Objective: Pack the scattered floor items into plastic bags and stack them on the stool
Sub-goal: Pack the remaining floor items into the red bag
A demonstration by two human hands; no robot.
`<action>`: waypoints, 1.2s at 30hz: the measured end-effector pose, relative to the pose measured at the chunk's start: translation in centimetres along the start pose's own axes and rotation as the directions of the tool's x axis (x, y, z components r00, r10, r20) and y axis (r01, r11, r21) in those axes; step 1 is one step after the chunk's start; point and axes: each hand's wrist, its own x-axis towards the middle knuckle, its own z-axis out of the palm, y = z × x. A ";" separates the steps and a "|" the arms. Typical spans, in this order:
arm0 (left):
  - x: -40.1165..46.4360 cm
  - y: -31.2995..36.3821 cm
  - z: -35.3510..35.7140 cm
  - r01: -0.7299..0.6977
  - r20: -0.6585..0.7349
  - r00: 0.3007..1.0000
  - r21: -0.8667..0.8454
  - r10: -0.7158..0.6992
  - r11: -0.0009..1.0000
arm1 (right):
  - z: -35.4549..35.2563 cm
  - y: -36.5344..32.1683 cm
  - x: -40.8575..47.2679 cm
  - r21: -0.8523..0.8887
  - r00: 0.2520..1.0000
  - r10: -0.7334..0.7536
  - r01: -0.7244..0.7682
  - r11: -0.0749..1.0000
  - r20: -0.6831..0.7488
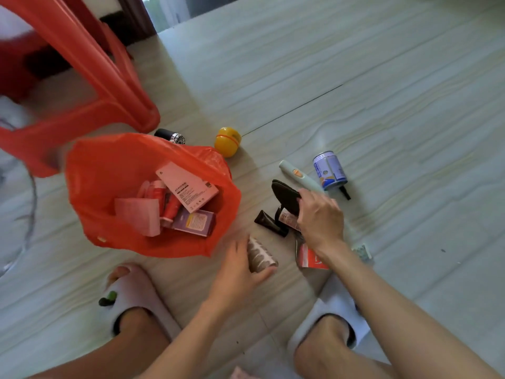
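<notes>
An open red plastic bag (109, 170) stands on the floor left of centre, holding a white box (188, 187), a pink box, a purple box and red tubes. My left hand (240, 272) grips a patterned roll (259, 255) just right of the bag. My right hand (319, 214) holds a black pouch (284, 196) above a black tube (269, 222) and a small labelled item. A red stool (90, 67) stands at the upper left.
Loose on the floor lie a yellow ball-shaped item (227, 141), a black cylinder (169, 135) behind the bag, a pale green pen-like device (296, 175), a blue can (329, 170) and a red-and-white packet (311, 258). My feet in white slippers (136, 296) flank the lower floor.
</notes>
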 end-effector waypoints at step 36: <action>-2.9 -2.5 -4.3 -0.215 -0.118 0.926 0.614 0.358 0.759 | -3.8 -3.1 -4.2 0.258 0.908 -0.041 -0.074 0.963 0.416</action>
